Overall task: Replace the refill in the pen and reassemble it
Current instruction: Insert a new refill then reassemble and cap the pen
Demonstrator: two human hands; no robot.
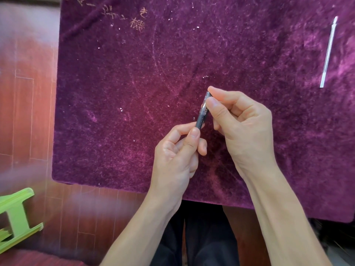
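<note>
A pen (pixel 203 112) with a dark grip and a clear upper section is held above the purple cloth, tilted with its top end pointing up and right. My left hand (pixel 178 152) pinches the dark lower part between thumb and fingers. My right hand (pixel 242 123) pinches the clear upper section between thumb and forefinger. Most of the pen's lower body is hidden inside my left hand. A thin white refill (pixel 328 52) lies alone on the cloth at the far right, well away from both hands.
The purple velvet cloth (pixel 134 93) covers the table, with its left edge and near edge in view. Wooden floor (pixel 28 112) lies to the left. A green plastic stool (pixel 15 215) stands at the lower left. My dark trousers show below the table edge.
</note>
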